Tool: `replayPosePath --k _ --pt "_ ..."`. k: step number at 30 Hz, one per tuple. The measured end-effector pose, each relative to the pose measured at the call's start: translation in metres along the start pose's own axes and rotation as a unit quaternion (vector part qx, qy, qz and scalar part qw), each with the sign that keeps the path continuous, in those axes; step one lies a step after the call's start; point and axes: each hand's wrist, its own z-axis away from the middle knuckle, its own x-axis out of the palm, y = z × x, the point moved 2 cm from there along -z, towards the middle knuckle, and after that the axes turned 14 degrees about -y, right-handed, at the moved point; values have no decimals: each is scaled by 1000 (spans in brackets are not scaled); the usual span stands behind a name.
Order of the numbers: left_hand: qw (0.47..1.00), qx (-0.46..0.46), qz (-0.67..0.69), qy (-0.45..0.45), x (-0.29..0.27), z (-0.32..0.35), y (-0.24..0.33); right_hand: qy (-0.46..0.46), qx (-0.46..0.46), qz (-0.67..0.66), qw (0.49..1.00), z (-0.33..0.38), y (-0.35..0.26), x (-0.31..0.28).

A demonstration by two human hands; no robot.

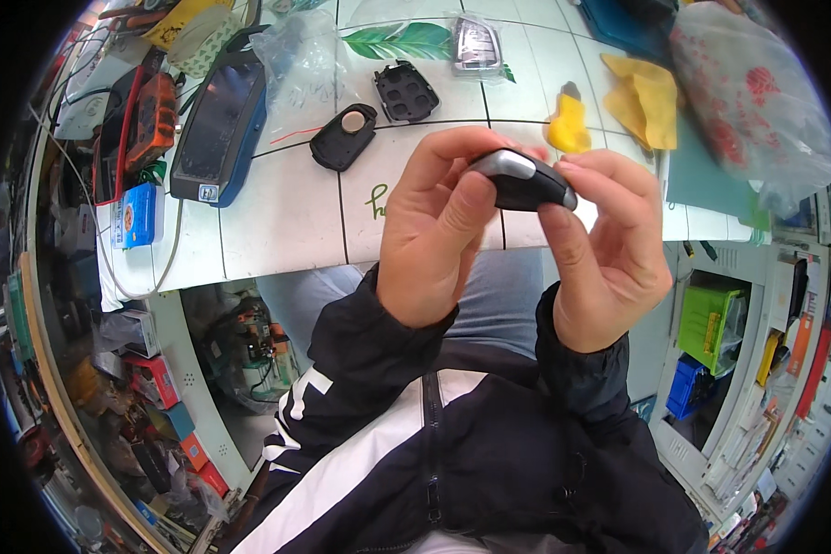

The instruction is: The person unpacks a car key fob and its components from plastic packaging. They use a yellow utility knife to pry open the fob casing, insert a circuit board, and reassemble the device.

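Observation:
A black car key fob (523, 181) with silver trim is held up over the table's near edge, between both of my hands. My left hand (440, 222) pinches its left end, thumb on the near side. At the other end, the thumb and fingers of my right hand (609, 245) grip it near the silver tip. Beyond my left hand lies an opened black fob half (343, 137) with a round coin battery in it. A black fob cover (406, 91) with several button recesses rests just behind that. Farther back is a fob in clear wrapping (476, 46).
A handheld device with a screen (220, 125) stands at the left, next to a blue box (138, 215). Clear plastic bags (309, 65) lie at the back. To the right are a yellow-handled tool (569, 122), a yellow cloth (644, 100) and a large plastic bag (757, 102).

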Motion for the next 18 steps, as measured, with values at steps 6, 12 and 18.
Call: replayPosePath --k 6,12,18 --pt "944 19 -324 -66 2 -12 28 8 -28 35 999 2 -3 -1" --pt "962 -24 -268 -47 2 -11 23 23 26 -92 995 7 4 -2" --pt "845 13 -532 -53 5 -12 37 23 61 -250 966 9 22 -4"
